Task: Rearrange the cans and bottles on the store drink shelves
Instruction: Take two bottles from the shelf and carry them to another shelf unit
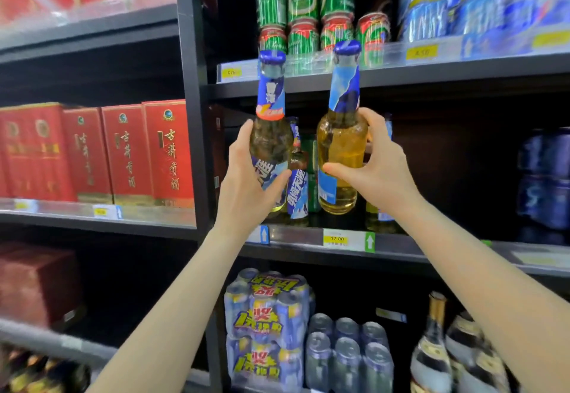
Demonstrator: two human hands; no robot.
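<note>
My left hand (246, 176) grips a beer bottle (270, 115) with a blue cap and blue label, upright in front of the middle shelf (308, 238). My right hand (379, 167) holds a second beer bottle (340, 145) of the same kind, its clear glass showing golden liquid. Both bottles hang just above the shelf's front edge, side by side. Between them, further back on the shelf, stands another bottle (297, 189) of the same brand. A bottle partly hidden behind my right wrist (377, 216) also stands there.
Green and red cans (303, 6) and blue can packs (456, 13) fill the shelf above. Wrapped can packs (265, 324) and white bottles (431, 355) sit below. Red boxes (123, 152) line the left bay. Dark blue can packs (546, 176) stand at the right.
</note>
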